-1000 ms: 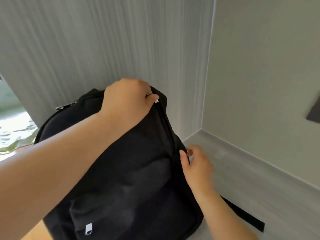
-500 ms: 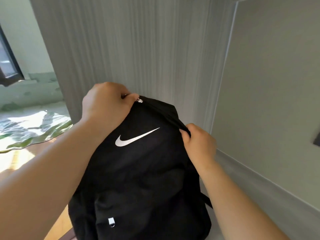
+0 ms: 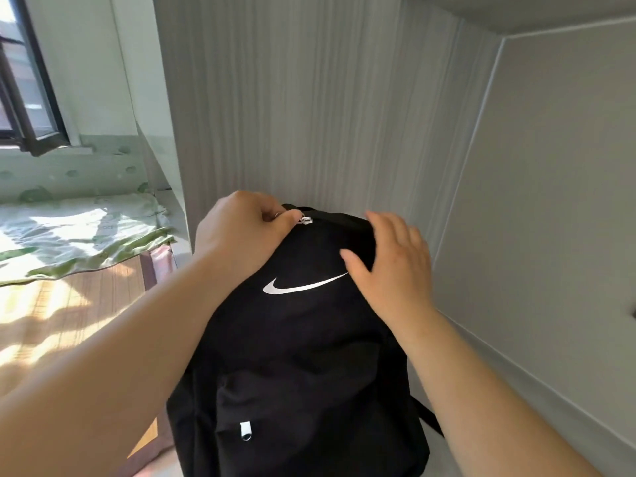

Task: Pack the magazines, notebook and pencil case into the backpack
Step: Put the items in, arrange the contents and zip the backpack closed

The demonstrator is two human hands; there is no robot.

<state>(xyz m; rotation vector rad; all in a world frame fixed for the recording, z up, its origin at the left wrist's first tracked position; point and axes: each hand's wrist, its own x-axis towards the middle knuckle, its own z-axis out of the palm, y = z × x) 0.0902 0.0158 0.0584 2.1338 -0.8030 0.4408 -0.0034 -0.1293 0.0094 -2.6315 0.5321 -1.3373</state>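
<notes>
**While left hand (image 3: 241, 232) pinches the zip pull, backpack stands upright in a corner**

Where grey ribbed wall panel (image 3: 309, 115) meets plain side wall (image 3: 550, 201), black fabric backpack with white swoosh logo (image 3: 303, 339) stands upright, front toward camera. Left hand at its top edge, fingers curled, pinching small silver zip pull (image 3: 305, 220). Right hand (image 3: 395, 266) flat on upper right shoulder, fingers straight and spread, gripping nothing. White pocket tab (image 3: 245, 431) low on front. Far left: bed with green patterned sheet (image 3: 75, 235), dark-framed window (image 3: 20, 98).

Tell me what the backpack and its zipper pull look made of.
The backpack: black woven fabric, probably nylon or polyester; matte, with soft folds. The zipper pull: likely metal; small, silvery, glinting.
</notes>
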